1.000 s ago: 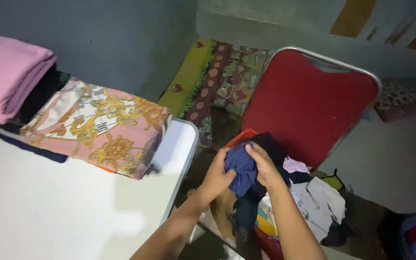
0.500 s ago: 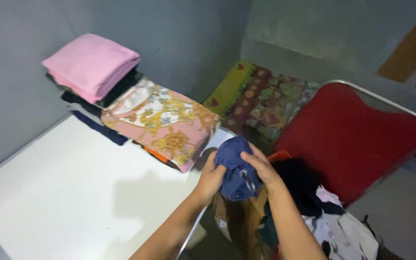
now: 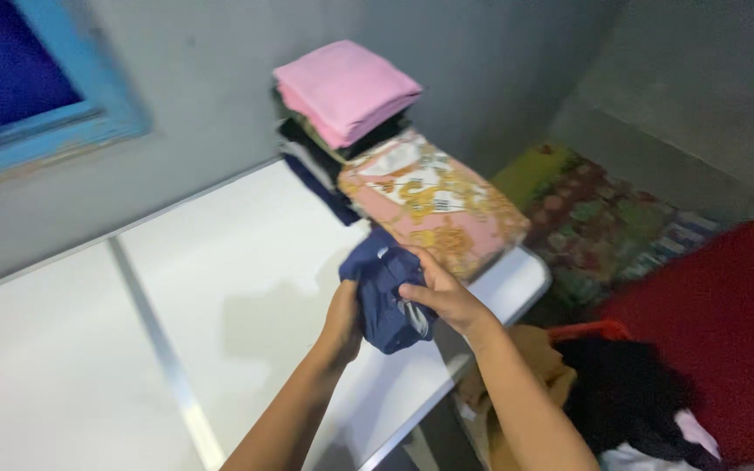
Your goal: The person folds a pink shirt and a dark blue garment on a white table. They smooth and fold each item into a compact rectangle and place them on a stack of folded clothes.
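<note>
Garment (image 3: 386, 292), bunched navy cloth, sits between my left hand (image 3: 343, 316) and right hand (image 3: 441, 295); both grips closed on it, above the white desk (image 3: 220, 288), long axis running downward.

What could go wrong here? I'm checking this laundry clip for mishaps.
Both hands, left hand and right hand, hold the bunched navy garment right beside the patterned folded cloth, which sits at the white table corner; spreading it out might nudge that cloth off. The pink folded cloth tops a leaning stack and could slide if bumped.
</note>
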